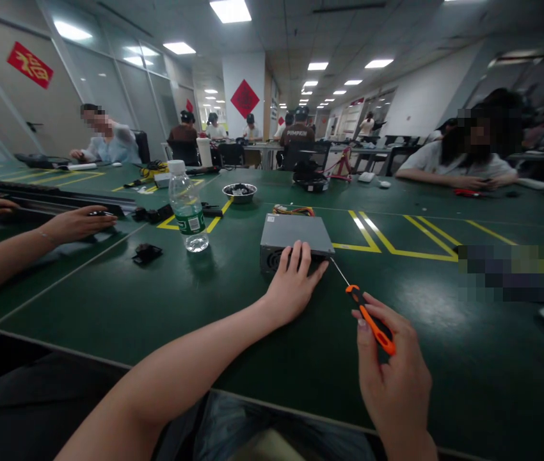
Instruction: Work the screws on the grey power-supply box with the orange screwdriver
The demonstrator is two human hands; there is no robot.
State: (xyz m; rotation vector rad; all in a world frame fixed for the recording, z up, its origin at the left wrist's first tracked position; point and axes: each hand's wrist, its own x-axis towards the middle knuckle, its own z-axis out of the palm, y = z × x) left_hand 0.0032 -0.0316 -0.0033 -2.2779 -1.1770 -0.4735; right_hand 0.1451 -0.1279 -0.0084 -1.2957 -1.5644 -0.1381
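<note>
Nearest, right hand (394, 371): fingers curled shut around the orange-and-black handle of a screwdriver (370, 320), thumb along the handle, wrist low over the green surface (468, 384). Thin shaft angled up and left, tip ending just beside the near right corner of the grey metal box (296, 234) — whether touching or a hair apart, not possible to tell.

Next, left hand (294, 282): forearm stretched forward across the surface, palm down, fingers spread flat over the near edge and front face of the box. Grip open, pressing rather than clasping — nothing enclosed.

Box position: centre of the surface, just this side of the yellow marking lines, coloured wires (294, 210) showing at its far edge. Cover in place, no loose screws visible beside it; judged an early stage, with fastener work not visibly done.

Further out, left: clear water bottle (188, 208) upright, a small black part (147, 253) near it. Beyond the box: metal bowl (239, 191) with dark small items.

Far left: another person's hands (77, 223) on dark equipment. Far edge: several seated people at the same and further surfaces.
</note>
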